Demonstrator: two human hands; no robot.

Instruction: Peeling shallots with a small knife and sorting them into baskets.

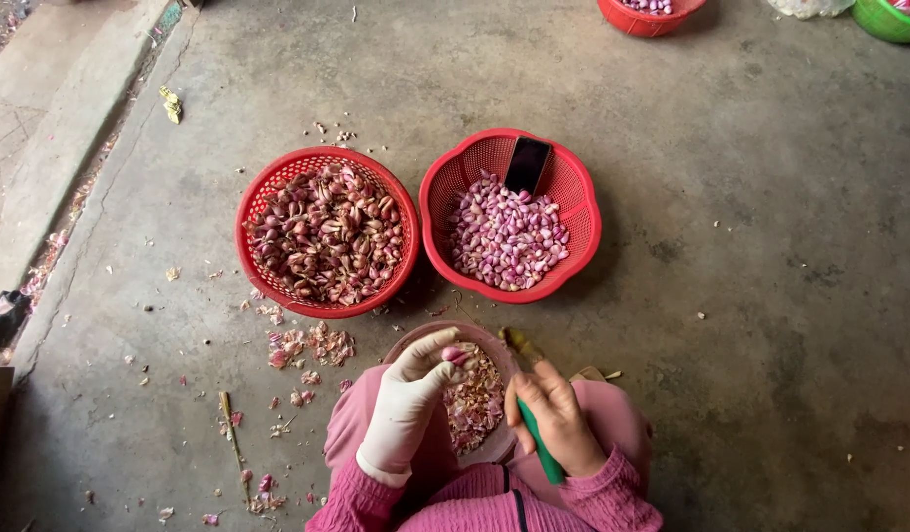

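Where left hand [407,399] pinches, shallot [455,354] at fingertips

head view | worn on the head, aimed straight down | hands seen close at frame bottom | concrete floor [750,296] filling the rest

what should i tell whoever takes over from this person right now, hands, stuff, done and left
Left hand, in a white glove, pinches one small shallot over the lap bowl of peelings.
Right hand, bare, grips a green-handled knife, blade toward the shallot.
Left red basket: unpeeled shallots, heaped.
Right red basket: peeled shallots, plus a dark phone leaning on its wall.
Done: a good layer peeled. Left: the full unpeeled basket. Skins litter the concrete floor.
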